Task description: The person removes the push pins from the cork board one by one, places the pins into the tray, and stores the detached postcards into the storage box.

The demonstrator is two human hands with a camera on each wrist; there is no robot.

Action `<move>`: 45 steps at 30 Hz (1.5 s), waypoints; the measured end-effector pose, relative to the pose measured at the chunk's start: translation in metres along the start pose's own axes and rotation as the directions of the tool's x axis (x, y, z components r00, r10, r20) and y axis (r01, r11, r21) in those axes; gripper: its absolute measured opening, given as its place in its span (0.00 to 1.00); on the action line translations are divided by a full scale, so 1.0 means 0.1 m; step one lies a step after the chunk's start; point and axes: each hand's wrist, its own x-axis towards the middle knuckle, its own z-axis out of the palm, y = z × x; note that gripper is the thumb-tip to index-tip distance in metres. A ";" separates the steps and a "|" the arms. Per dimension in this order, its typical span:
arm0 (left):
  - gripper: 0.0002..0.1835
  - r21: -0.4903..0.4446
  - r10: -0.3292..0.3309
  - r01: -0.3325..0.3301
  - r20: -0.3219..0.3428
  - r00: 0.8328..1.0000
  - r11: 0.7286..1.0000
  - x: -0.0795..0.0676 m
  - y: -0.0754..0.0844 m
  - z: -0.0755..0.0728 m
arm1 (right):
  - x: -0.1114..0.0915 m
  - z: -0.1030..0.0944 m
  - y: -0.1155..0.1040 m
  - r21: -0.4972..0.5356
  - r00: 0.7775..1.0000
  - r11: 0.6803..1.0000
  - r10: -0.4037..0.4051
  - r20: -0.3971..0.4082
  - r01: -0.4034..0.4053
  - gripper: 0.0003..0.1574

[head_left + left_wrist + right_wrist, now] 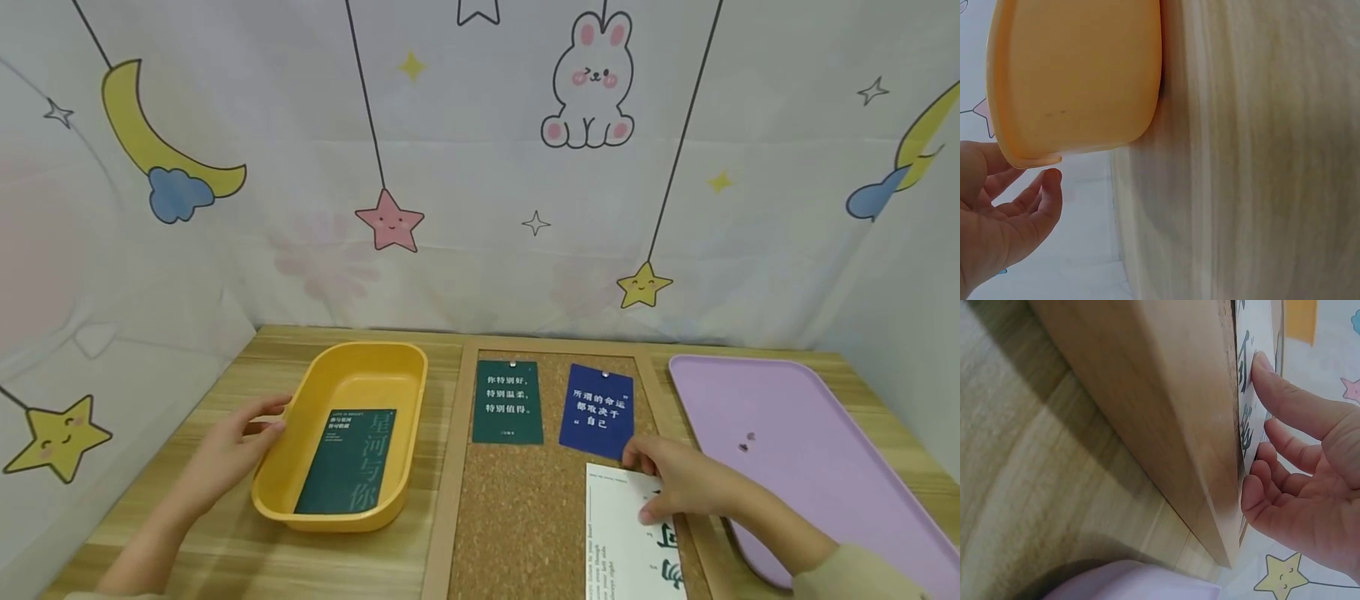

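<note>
My right hand (pixel 686 479) rests on a white card (pixel 622 533) with dark green lettering, which lies on the cork board (pixel 517 517). Its thumb touches the printed face; the fingers bend near the card's top edge, close to the blue card (pixel 597 412). In the right wrist view, the thumb (pixel 1265 365) and fingertips meet the white card (pixel 1247 406) at the board's wooden frame (pixel 1141 381). At the left rim of a yellow tray (pixel 416 433), my left hand (pixel 228 454) has loosely bent fingers. A dark green card (pixel 348 462) lies inside that tray.
A green card (pixel 507 404) hangs on the board left of the blue one, each with a small pin at its top. To the right, a purple tray (pixel 810 467) holds small heart-shaped pins (pixel 744 447). A patterned cloth (pixel 480 283) stands behind the wooden table (pixel 210 558).
</note>
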 end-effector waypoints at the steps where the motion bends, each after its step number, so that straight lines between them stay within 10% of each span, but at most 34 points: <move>1: 0.22 -0.010 -0.003 0.003 0.006 1.000 1.000 0.00 0.00 0.00 | 0.00 0.00 0.00 0.004 1.000 1.000 0.007 -0.002 -0.007 0.34; 22: 0.26 0.005 -0.101 0.100 0.069 0.993 0.995 0.01 -0.05 -0.02 | -0.03 0.00 0.02 0.067 1.000 0.998 -0.023 0.007 0.023 0.32; 29: 0.27 -0.091 -0.098 0.117 0.192 0.976 0.989 0.00 -0.05 -0.08 | -0.07 -0.02 0.09 0.171 0.999 0.985 -0.037 -0.003 0.037 0.33; 45: 0.29 -0.156 -0.113 0.156 0.251 0.961 0.975 -0.02 -0.05 -0.09 | -0.17 -0.05 0.16 0.473 0.996 0.878 0.033 0.080 -0.067 0.32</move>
